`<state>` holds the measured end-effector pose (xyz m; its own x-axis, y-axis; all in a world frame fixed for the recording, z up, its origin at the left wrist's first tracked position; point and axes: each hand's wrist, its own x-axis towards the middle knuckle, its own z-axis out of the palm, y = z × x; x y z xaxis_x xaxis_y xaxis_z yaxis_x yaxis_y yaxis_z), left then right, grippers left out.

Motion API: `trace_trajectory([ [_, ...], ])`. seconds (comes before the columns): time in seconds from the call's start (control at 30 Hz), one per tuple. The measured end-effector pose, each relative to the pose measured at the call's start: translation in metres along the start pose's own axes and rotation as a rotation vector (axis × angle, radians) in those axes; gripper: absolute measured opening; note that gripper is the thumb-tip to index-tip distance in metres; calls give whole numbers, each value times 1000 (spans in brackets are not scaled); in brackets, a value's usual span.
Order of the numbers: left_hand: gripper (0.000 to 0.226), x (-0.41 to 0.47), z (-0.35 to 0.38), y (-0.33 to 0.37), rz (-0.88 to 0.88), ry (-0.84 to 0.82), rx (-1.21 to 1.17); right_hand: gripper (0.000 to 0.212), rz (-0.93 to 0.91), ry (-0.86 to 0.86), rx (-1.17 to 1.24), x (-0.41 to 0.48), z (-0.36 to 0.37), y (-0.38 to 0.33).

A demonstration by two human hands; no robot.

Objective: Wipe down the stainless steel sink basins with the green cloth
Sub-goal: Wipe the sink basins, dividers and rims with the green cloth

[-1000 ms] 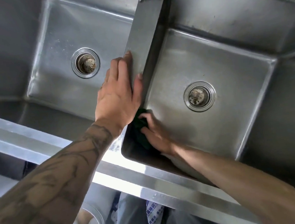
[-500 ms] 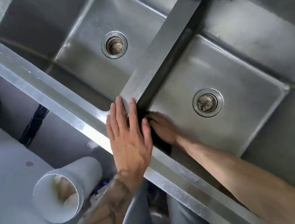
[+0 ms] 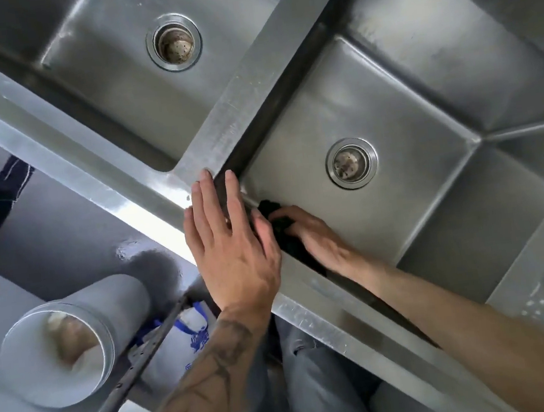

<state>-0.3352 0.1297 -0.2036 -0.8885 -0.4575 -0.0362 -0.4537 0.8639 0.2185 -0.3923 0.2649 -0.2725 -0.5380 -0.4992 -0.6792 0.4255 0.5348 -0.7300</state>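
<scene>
1. The left hand (image 3: 231, 244) lies flat on the front rim (image 3: 71, 154) of the sink, where the divider (image 3: 250, 83) meets it; its fingers are straight and released and grasp nothing.
2. The right hand (image 3: 313, 235) is inside the right basin (image 3: 371, 109), in its near left corner, with its fingers curled around the green cloth (image 3: 271, 210).
3. The cloth looks very dark here and is pressed against the bottom edge of this corner, apart from the drain (image 3: 351, 163).
4. The left basin (image 3: 119, 70) is beyond the divider.
5. A white tube (image 3: 75, 336) lies below the front rim.
</scene>
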Motion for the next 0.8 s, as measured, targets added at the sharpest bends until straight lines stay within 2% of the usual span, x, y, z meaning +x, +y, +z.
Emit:
trace_trajectory([
  [0.1,58,-1,-4,1,-3,-17,-10,42,-14,5,40,-36,-7,-1],
  [0.2,58,-2,-6,2,1,-22,-8,45,-8,4,-58,-28,-9,18],
  [0.33,58,-2,-6,3,2,-19,9,40,141,-18,-228,-3,-11,54],
  [0.57,60,-2,-5,4,-1,-11,38,42,-28,-29,-49,-66,-25,43],
  [0.7,59,-4,-4,6,-9,7,30,39,30,-52,-131,-44,-24,60],
  [0.8,57,-4,-1,6,-11,47,26,40,141,-59,-221,-22,-27,84],
])
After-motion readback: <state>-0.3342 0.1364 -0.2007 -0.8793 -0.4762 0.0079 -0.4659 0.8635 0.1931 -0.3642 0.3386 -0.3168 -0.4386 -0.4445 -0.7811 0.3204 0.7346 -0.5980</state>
